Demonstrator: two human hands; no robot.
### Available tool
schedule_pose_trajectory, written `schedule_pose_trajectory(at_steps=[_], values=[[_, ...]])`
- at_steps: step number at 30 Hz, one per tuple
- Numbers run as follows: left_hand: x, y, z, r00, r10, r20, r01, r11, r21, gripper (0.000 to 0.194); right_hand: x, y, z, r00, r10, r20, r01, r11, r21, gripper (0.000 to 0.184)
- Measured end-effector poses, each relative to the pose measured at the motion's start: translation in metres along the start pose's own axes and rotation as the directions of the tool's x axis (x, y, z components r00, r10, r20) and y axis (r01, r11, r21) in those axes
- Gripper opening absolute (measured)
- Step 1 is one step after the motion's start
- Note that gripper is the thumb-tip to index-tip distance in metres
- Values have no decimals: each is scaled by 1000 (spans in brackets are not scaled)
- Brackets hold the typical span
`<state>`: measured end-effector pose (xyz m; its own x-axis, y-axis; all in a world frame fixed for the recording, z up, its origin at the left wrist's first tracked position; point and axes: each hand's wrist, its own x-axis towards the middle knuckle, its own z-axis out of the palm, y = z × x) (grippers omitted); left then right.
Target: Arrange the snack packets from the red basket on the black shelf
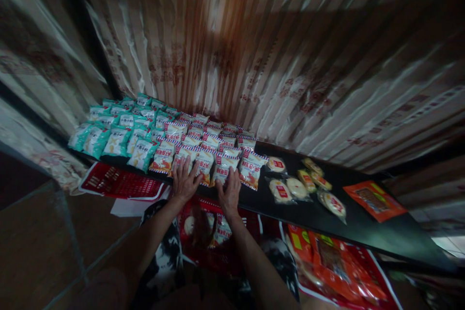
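My left hand [185, 178] rests with fingers spread on the front of a red-and-white snack bag [179, 155] in the front row. Fingers apart, my right hand [229, 191] touches the lower front of another such snack bag [222, 164]. Neither hand is wrapped around anything. The bags stand in several rows on a black shelf [250, 199], with one more snack bag [253, 167] at the right end of the front row. Left of them are rows of teal-and-white snack bags [116, 140].
Round wrapped crackers [298, 187], small yellow packets [307, 180] and an orange packet [375, 200] lie farther right on the shelf. Below are a red basket [232, 264] with a few items, another with orange packets [334, 261], and a red basket [119, 183] at left. Pleated curtain [290, 58] hangs behind.
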<state>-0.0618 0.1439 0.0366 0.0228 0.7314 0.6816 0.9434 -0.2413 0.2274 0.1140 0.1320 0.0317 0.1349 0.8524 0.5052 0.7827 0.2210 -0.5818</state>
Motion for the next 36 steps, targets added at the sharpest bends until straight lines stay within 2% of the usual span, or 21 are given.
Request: schedule_pose_trajectory(at_steps=[7,12,19,25,30,36], values=[[-2,-1,0,1000,8,-11,-8,1000,-25,53,-8,0,-6,998,-46,-48,43,996,-73,67],[-4,-2,-3,998,40,-41,-40,999,-1,53,-9,0,-7,997,-80,-22,78,994,-81,62],[-3,-1,-3,999,35,42,-34,999,-17,53,-8,1,-6,998,-68,7,69,995,-74,63],[-5,1,-5,999,45,28,-44,999,-22,55,-15,3,-11,998,-64,-18,62,995,-75,65],[-9,13,-10,997,82,8,-81,996,-30,55,-16,8,-14,998,-56,-27,53,995,-79,61],[-10,43,-13,986,166,-15,-167,985,-51,52,-8,21,-24,989,-41,-144,26,994,-101,59]])
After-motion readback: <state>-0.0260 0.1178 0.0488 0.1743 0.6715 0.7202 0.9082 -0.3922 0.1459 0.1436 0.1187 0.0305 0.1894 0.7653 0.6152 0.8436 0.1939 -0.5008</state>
